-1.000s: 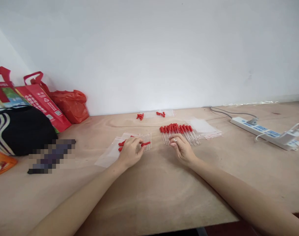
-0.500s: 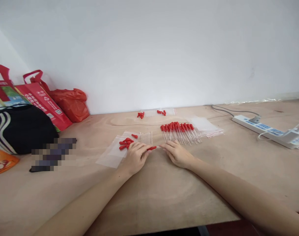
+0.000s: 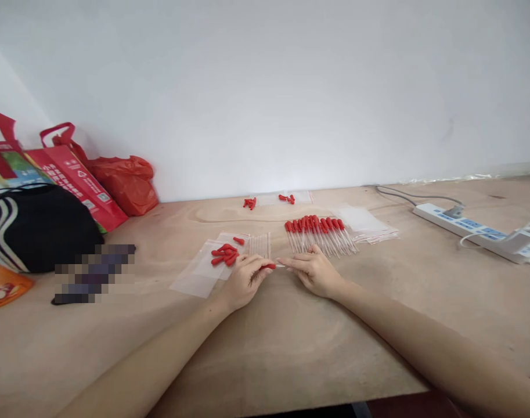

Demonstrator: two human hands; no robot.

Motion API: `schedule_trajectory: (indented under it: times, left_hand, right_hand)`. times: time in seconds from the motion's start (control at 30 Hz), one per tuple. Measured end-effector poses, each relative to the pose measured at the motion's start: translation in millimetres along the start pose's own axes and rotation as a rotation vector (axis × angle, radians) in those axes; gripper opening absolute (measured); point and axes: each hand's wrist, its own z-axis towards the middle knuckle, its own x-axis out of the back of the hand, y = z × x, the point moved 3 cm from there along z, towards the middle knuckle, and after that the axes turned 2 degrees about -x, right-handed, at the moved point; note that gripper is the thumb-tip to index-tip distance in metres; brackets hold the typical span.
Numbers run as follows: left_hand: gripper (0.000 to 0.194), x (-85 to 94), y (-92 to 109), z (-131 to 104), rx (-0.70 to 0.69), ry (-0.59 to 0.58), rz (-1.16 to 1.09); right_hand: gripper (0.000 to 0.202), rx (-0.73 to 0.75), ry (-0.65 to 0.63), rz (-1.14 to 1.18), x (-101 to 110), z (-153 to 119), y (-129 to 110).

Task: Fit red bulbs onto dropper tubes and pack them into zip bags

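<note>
My left hand [image 3: 244,280] pinches a red rubber bulb [image 3: 269,266], its open end facing right. From the right, my right hand [image 3: 316,273] grips a thin clear dropper tube [image 3: 281,266] whose tip meets the bulb; how deep it sits inside I cannot tell. Several loose red bulbs [image 3: 224,253] lie on a clear plastic bag [image 3: 197,273] left of my left hand. Just beyond my hands is a row of bare clear tubes [image 3: 260,244]. Behind my right hand lies a fan of droppers [image 3: 319,232], each a clear tube with a red bulb on it.
Flat zip bags [image 3: 367,223] are stacked at the right. Small red bulbs [image 3: 249,203] lie near the wall. A power strip [image 3: 469,226] with cables is at far right. A black bag [image 3: 42,229], a red plastic bag [image 3: 128,183] and an orange packet [image 3: 6,284] stand left.
My right hand has shifted slightly left with its fingers closer along the tube. My left fingers now cover more of the red bulb. The other things stay where they were.
</note>
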Motion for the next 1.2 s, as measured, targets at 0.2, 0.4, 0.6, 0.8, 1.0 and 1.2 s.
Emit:
schedule_trajectory:
  times: [0.2,0.4,0.6,0.8,1.0,1.2]
  left_hand:
    - [0.016,-1.7,0.0,-1.4,-0.017,0.061,-0.041]
    - [0.018,-2.3,3.8,-2.0,-0.070,0.089,-0.030]
    - [0.018,-3.6,3.8,-2.6,-0.116,0.084,-0.034]
    - [0.017,-3.8,5.9,-2.5,-0.138,0.067,-0.007]
    - [0.017,-5.4,6.3,-3.3,-0.140,0.051,0.047]
    - [0.018,-7.3,8.9,-6.4,-0.148,0.014,0.104]
  right_hand:
    - [0.019,-0.053,0.010,0.108,0.9,0.9,-0.8]
    - [0.021,-0.029,0.008,0.119,2.2,1.0,-1.3]
    - [0.023,0.016,0.015,0.085,-0.5,2.3,1.7]
    - [0.026,0.090,0.035,-0.057,2.5,3.7,-2.5]
    - [0.031,0.092,0.035,-0.131,3.6,5.0,-9.1]
    - [0.032,0.041,-0.019,-0.058,1.4,4.4,-11.8]
